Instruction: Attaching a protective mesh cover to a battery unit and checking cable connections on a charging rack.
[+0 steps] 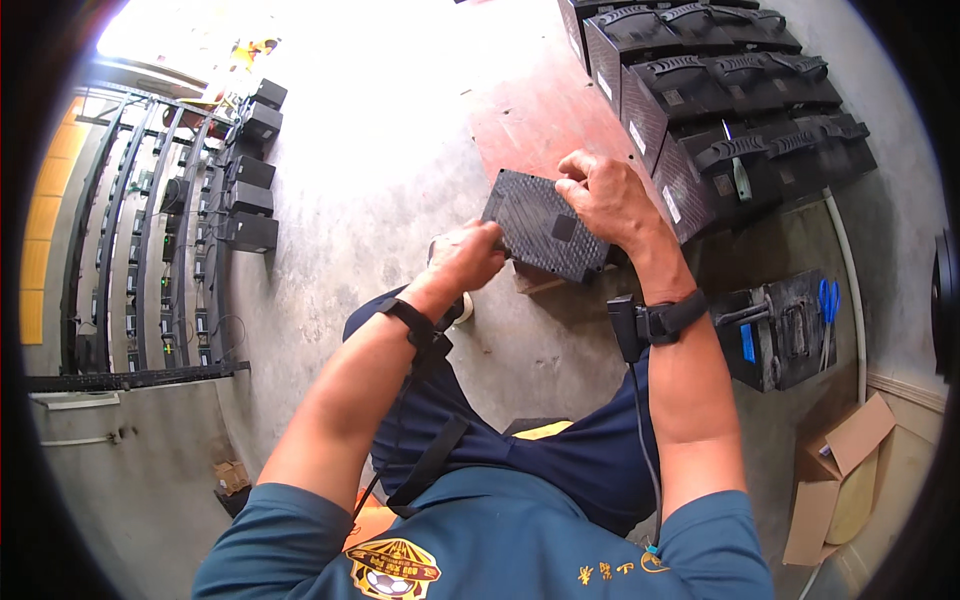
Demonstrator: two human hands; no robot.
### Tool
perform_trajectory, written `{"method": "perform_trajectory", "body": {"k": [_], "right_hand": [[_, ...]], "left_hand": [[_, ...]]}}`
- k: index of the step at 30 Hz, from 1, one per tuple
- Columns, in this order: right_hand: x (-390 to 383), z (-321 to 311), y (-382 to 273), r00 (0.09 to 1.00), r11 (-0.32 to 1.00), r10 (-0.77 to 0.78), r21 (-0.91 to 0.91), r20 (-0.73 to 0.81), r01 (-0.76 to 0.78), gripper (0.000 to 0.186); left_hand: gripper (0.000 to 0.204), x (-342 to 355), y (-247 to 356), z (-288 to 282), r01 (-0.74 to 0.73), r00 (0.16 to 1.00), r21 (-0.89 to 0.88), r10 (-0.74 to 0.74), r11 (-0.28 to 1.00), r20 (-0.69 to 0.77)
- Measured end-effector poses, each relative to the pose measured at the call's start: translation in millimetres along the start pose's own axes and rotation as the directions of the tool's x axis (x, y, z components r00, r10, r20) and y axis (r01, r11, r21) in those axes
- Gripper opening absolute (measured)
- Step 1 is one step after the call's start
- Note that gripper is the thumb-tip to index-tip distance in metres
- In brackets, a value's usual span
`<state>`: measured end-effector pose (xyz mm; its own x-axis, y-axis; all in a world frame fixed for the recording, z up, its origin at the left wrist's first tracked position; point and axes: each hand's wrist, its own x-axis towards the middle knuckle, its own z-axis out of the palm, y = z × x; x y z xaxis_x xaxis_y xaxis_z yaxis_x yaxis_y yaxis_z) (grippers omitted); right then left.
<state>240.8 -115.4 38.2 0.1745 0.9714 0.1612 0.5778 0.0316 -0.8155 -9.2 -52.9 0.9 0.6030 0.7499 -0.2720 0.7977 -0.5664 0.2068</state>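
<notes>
Near the middle of the frame, slightly above centre, a black box (pixel 535 212) with a ribbed top and a small plain square on it lies tilted at the near end of a reddish board (pixel 515 130). The left hand (pixel 468 257) is at its lower-left edge, fingers curled; whether they pinch anything I cannot tell. The right hand (pixel 612 200) is over its upper-right edge, fingers bent, thumb and forefinger close together; whether something small sits between them I cannot tell. Both wrists wear black straps (pixel 672 320). At the upper right, black cases (pixel 700 95) with handles stand in rows, and a screwdriver (pixel 741 180) with a pale green grip lies against one in the nearest row. Below them, at the right, blue-handled scissors (pixel 828 300) rest at a dark bin (pixel 790 335). An open carton (pixel 840 490) is at the lower right. At the left, a black rack (pixel 112 230) runs up the frame, small black units (pixel 250 202) along its right side.
</notes>
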Motion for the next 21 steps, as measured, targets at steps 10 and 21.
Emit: {"method": "perform_trajectory", "body": {"k": [10,21], "right_hand": [[1,2,17,0.999,0.997,-0.036,-0.070,-0.005,0.036,0.025],[6,4,8,0.999,0.989,0.028,-0.147,0.020,-0.024,0.029]], "left_hand": [[0.022,7,15,-2,0.045,0.998,-0.077,-0.041,0.996,0.049],[0.053,16,10,-11,0.346,0.938,-0.341,-0.309,0.874,0.159]]}}
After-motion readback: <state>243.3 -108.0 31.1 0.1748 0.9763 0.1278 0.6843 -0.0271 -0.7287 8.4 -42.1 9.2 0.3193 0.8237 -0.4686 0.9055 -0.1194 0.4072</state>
